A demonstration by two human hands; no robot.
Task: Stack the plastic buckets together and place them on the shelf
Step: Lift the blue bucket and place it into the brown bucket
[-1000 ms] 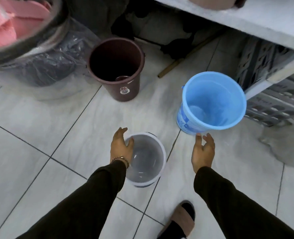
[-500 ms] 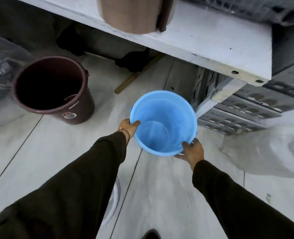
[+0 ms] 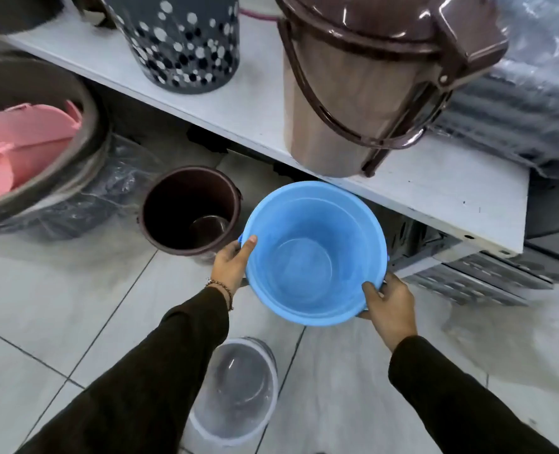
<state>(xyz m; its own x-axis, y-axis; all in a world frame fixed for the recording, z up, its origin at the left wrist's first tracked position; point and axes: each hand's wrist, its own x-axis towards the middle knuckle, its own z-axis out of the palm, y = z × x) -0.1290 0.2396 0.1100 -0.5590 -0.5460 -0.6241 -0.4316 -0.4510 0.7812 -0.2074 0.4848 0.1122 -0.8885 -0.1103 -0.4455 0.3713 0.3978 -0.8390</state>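
Observation:
I hold a light blue plastic bucket (image 3: 307, 257) in the air, mouth up, in front of the white shelf (image 3: 428, 181). My left hand (image 3: 230, 265) grips its left rim with the thumb inside. My right hand (image 3: 391, 306) grips the lower right rim. A dark brown bucket (image 3: 186, 208) stands on the tiled floor to the left, just behind my left hand. A clear bucket with a white rim (image 3: 235, 391) stands on the floor below the blue one, partly hidden by my left sleeve.
On the shelf stand a dark dotted bin (image 3: 183, 44) and a brown lidded bucket with a handle (image 3: 363, 83). A large tub holding pink plastic (image 3: 32, 145) sits at the left over wrapped goods. Grey crates (image 3: 474, 280) lie under the shelf at right.
Both hands went from the floor near the clear bucket to the blue bucket's rim and lifted it. The view has tilted up, showing the shelf top.

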